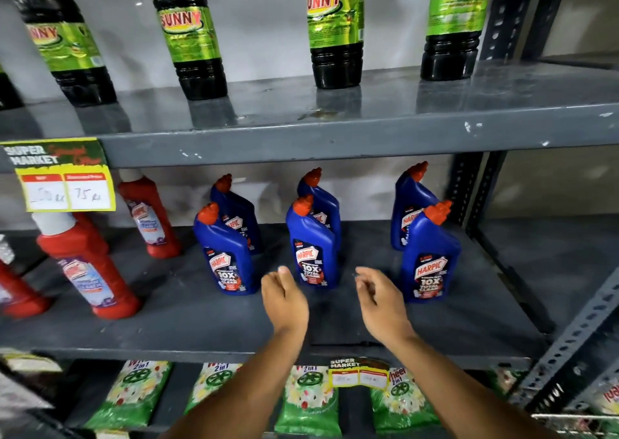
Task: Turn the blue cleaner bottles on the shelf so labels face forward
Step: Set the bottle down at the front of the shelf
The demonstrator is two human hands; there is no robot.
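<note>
Several blue cleaner bottles with orange-red caps stand in pairs on the grey middle shelf (201, 318). The front left bottle (226, 254), front middle bottle (313, 251) and front right bottle (430, 257) all show their labels towards me. A second bottle stands behind each: back left (239, 211), back middle (323, 204), back right (410, 207), labels partly hidden. My left hand (284, 296) hovers just left of the front middle bottle, fingers loosely curled, holding nothing. My right hand (380, 296) hovers between the middle and right bottles, also holding nothing.
Red cleaner bottles (90, 264) stand on the same shelf to the left, under a yellow price tag (67, 187). Dark bottles with green labels (335, 26) line the shelf above. Green detergent bags (308, 401) lie below. A slotted metal upright (475, 190) bounds the right side.
</note>
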